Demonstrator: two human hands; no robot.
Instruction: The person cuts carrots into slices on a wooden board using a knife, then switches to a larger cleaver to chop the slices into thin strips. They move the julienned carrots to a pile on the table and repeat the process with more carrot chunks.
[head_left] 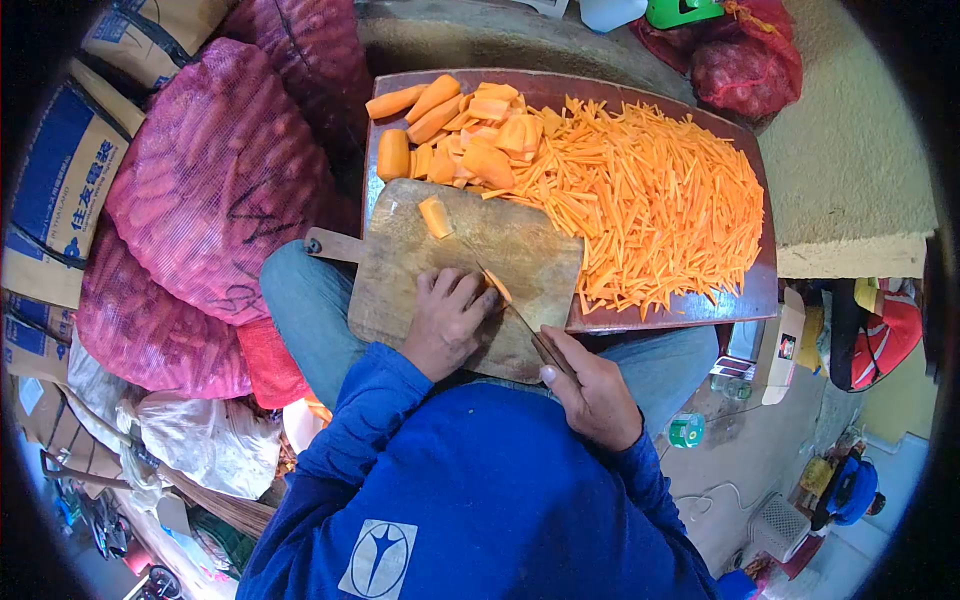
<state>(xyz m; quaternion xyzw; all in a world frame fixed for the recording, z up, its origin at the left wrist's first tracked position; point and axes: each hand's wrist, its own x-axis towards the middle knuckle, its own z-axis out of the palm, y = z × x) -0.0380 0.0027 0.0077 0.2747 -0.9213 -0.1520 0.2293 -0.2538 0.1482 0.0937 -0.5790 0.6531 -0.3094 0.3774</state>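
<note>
My right hand (597,392) grips the handle of a kitchen knife (527,325), its blade slanting up and left across a worn wooden cutting board (400,245). Curled on the board left of the blade is my left hand (452,318); its fingers hide whatever is under them. A thin carrot slice (497,287) lies against the blade near my left fingertips. Farther up the board sits a short carrot piece (435,217). Beyond the board are peeled carrots and thick slices (490,135), beside a large heap of carrot sticks (670,200).
The board rests over my lap and the edge of a dark red tabletop (755,300). Full red mesh sacks (220,180) crowd the left, near cardboard boxes (60,180). Another red mesh bag (745,75) stands at the back right. A green-labelled container (687,430) is on the floor.
</note>
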